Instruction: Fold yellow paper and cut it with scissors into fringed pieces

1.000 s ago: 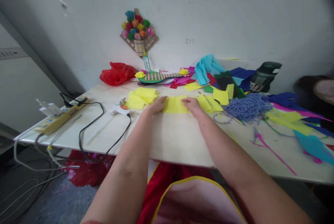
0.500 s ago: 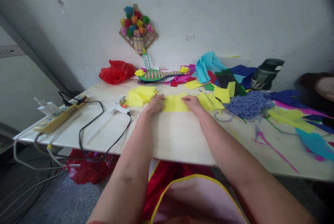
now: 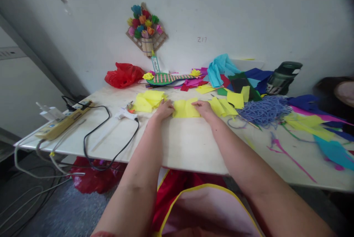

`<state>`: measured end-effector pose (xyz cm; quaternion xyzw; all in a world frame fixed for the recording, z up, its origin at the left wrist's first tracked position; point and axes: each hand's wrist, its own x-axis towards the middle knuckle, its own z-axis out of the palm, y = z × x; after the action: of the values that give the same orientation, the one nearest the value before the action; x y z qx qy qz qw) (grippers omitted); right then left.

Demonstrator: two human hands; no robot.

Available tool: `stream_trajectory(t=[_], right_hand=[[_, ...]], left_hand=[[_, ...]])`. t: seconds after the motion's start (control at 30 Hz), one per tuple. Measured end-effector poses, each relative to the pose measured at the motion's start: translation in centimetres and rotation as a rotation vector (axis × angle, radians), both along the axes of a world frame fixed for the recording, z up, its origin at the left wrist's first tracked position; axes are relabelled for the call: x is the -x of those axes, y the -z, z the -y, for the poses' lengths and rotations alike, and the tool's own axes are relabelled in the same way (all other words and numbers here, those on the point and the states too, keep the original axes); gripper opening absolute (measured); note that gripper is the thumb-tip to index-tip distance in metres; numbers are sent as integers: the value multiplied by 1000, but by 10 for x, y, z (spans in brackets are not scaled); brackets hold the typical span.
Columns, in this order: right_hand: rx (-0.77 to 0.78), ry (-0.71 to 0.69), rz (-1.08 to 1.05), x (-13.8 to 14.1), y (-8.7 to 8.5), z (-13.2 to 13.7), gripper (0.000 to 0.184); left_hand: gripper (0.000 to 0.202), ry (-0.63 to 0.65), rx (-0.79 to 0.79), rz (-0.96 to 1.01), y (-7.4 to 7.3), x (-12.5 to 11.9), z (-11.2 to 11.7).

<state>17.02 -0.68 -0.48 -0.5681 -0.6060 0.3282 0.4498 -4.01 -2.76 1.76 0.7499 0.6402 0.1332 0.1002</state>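
Press the yellow sheet (image 3: 180,109) evenly with left hand (image 3: 165,109) and right hand (image 3: 204,109) at opposite edges, though cannot tell whether clamped on it or resting.

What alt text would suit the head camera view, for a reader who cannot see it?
A person's left hand and right hand touch a yellow sheet from either side on a pale table. A white glue gun lies to the left; tangled bluish string lies to the right. Colourful artificial flowers hang on the wall behind.
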Motion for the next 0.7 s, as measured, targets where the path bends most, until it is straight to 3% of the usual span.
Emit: stream_trajectory(t=[0.17,0.37,0.7], right_hand=[[-6,-21,-30,0,0,0,28],[13,-14,-55,1,-1,3,29],[-11,-43,-46,0,5,-4,29]], left_hand=[[23,148,-31,-58,-1,1,1],[26,7,-38,41,0,-1,2],[14,26,6,92,-5,-1,5]])
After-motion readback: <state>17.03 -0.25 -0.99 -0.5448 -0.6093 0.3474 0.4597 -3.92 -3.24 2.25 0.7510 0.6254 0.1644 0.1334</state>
